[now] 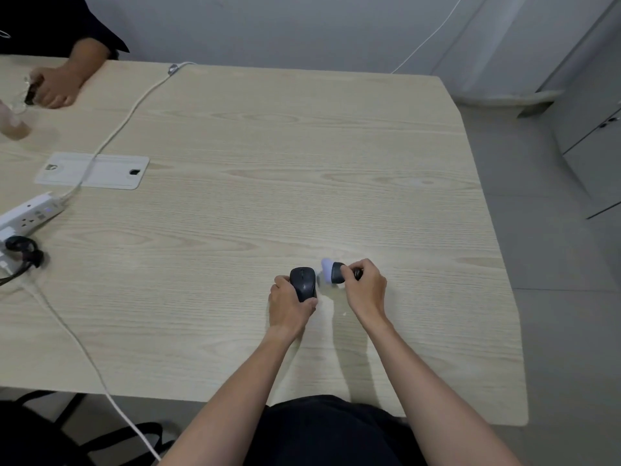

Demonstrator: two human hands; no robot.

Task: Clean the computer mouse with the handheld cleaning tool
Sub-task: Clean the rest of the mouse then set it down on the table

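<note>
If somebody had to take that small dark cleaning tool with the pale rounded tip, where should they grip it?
Probably by the dark barrel of the small dark cleaning tool, coming from the right, as the right hand does. Its pale rounded tip points left toward the black computer mouse, which the left hand steadies on the light wooden table, so the working end stays free.

Both forearms extended; left hand [289, 306] curled in grip, right hand [364, 286] clenched.
</note>
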